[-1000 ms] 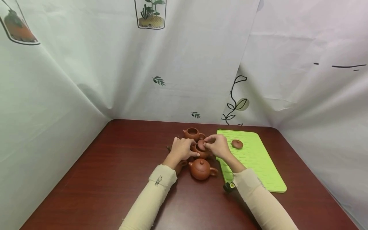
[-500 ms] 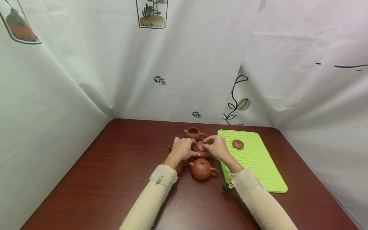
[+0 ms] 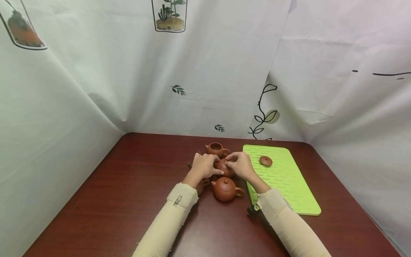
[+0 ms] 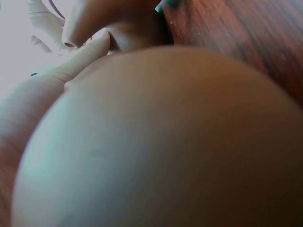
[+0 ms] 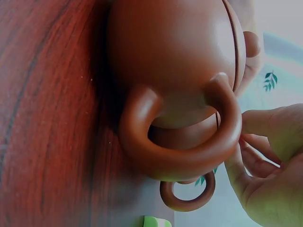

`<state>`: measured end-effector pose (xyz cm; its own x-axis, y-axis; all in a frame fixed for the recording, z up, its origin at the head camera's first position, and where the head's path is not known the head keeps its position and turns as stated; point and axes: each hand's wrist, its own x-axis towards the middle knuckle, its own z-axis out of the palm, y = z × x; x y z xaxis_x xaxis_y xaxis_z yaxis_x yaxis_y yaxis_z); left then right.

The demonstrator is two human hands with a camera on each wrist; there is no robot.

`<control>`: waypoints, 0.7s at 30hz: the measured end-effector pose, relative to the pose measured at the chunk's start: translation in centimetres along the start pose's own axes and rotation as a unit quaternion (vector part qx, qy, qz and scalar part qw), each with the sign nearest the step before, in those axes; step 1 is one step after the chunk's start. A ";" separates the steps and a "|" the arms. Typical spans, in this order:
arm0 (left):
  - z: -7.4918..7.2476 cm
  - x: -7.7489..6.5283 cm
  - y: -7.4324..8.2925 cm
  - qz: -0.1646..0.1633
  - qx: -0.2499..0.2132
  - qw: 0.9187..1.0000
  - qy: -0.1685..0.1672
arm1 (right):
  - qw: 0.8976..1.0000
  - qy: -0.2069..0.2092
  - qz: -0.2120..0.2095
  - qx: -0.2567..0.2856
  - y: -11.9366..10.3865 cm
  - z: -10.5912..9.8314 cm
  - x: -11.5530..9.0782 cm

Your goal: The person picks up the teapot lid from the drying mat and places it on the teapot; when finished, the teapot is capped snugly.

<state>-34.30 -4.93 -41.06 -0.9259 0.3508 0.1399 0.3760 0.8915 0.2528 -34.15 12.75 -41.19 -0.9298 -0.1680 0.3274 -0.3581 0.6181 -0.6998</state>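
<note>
A clay teapot (image 3: 227, 172) sits between my two hands in the head view. My left hand (image 3: 203, 167) holds its left side, thumb toward the near side and fingers at the far side. With thumb and fingertips, my right hand (image 3: 241, 165) pinches the teapot lid (image 3: 222, 164), which lies over the opening; the knob is mostly hidden by the fingers. Directly in front stands a lidded teapot (image 3: 224, 190), whose large handle (image 5: 177, 153) fills the right wrist view, the right hand's fingers beyond it. A blurred round clay body (image 4: 161, 142) covers most of the left wrist view.
Behind the hands is a lidless teapot (image 3: 214, 150). Another teapot (image 3: 199, 187) is mostly hidden under the left wrist, and a small spout shows left of that hand. A loose lid (image 3: 265, 161) lies on the green mat (image 3: 292, 185) at the right of the dark red table (image 3: 112, 200).
The right hand has lowered the tilted lid onto the middle teapot; it now lies flatter over the opening. The left hand has stayed at the teapot's side.
</note>
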 end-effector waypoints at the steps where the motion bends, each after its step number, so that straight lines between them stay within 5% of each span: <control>1: 0.0 0.0 0.0 0.001 0.002 1.000 0.000 | 1.000 -0.002 -0.002 0.001 0.0 -0.1 0.0; 6: -0.1 -0.1 0.0 0.003 0.013 1.000 -0.005 | 1.000 -0.008 0.000 0.004 0.4 -0.9 -0.5; 12: -0.9 0.2 0.0 0.013 0.027 0.999 -0.014 | 1.000 -0.009 0.006 0.001 1.2 -4.3 -0.9; 21: -4.0 0.3 -0.5 0.038 0.007 0.999 -0.034 | 0.999 0.021 0.028 -0.034 3.7 -8.7 -1.5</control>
<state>-34.60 -6.41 -37.30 -0.8956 0.4351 0.0925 0.4443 0.8657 0.2305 -33.38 21.97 -38.74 -0.9433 -0.1011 0.3161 -0.2982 0.6765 -0.6734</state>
